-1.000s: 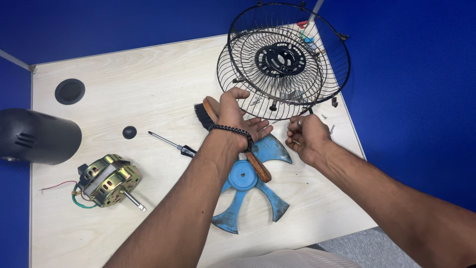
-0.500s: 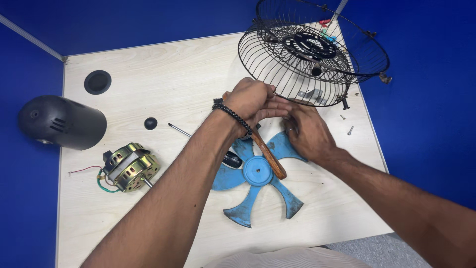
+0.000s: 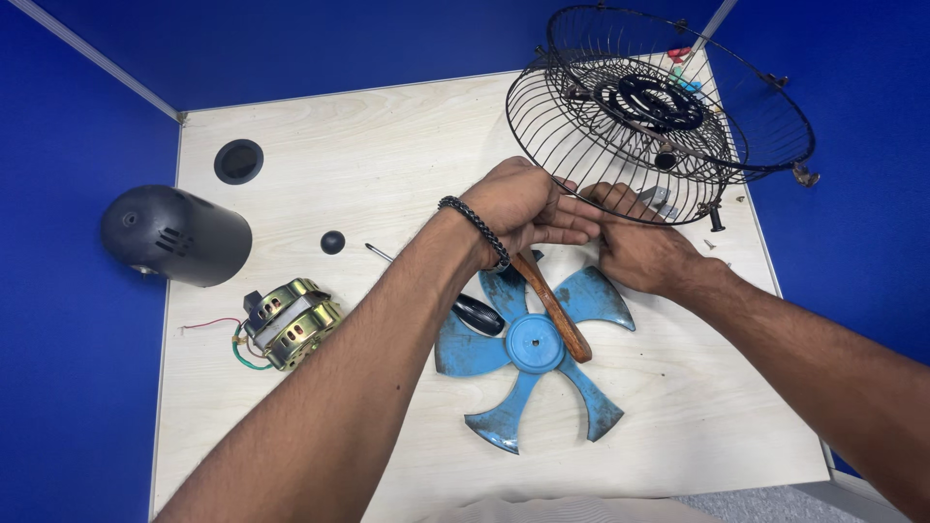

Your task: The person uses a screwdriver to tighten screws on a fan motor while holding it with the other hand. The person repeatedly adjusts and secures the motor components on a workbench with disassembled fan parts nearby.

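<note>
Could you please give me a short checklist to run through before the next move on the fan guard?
1. Left hand on the lower rim of the black wire guard: ok.
2. Right hand at the same rim: ok.
3. What the fingers pinch there: cannot tell, hidden.
4. Blue fan blade flat on the table, clear of the guard: ok.
5. Wooden-handled brush lying across the blade under the hands: not ok.
6. Motor and black housing set aside, far left: ok.

Left on the table (image 3: pixel 387 136): dark motor cover (image 3: pixel 176 235), brass-coloured motor (image 3: pixel 291 323), small black knob (image 3: pixel 332 242); nearer centre, blue fan blade (image 3: pixel 528 353).
</note>
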